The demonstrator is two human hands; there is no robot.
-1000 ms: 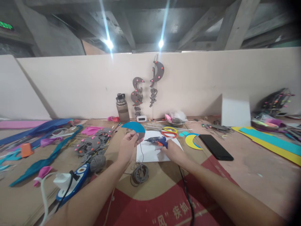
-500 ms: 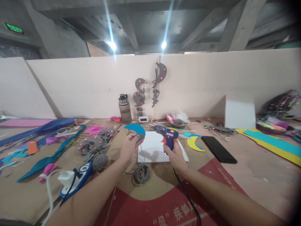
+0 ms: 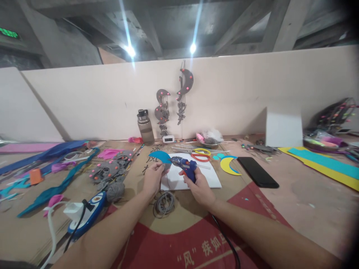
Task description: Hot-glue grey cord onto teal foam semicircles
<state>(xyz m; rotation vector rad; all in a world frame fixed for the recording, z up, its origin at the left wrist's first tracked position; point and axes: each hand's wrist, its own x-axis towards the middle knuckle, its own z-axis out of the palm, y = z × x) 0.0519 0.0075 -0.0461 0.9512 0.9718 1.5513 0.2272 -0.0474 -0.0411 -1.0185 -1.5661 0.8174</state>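
Note:
Pinched in my left hand point(image 3: 153, 177) is a blue crescent point(image 3: 159, 156), its lower part wrapped in grey yarn. My right hand point(image 3: 198, 186) grips a blue glue gun point(image 3: 189, 170), whose nozzle points left and reaches the crescent's right edge; whether they touch, I cannot tell. A grey strand runs down from my left hand towards a loose coil of grey yarn point(image 3: 164, 204) on the cardboard. Beneath the gun lies a white sheet point(image 3: 210, 179). Scissors point(image 3: 202, 152) and a yellow and blue crescent point(image 3: 229, 165) lie to its right.
A black phone point(image 3: 257, 172) lies right of the sheet. Behind stand a bottle point(image 3: 146, 129) and a small white clock point(image 3: 168, 139). Grey moon hangings point(image 3: 186, 82) are on the white partition. At left are a power strip point(image 3: 91, 213), a yarn ball point(image 3: 115, 191) and felt scraps.
My right hand has brought the glue gun left, its nozzle now at the crescent. The scissors behind it have come into fuller view. The camera view has shifted slightly.

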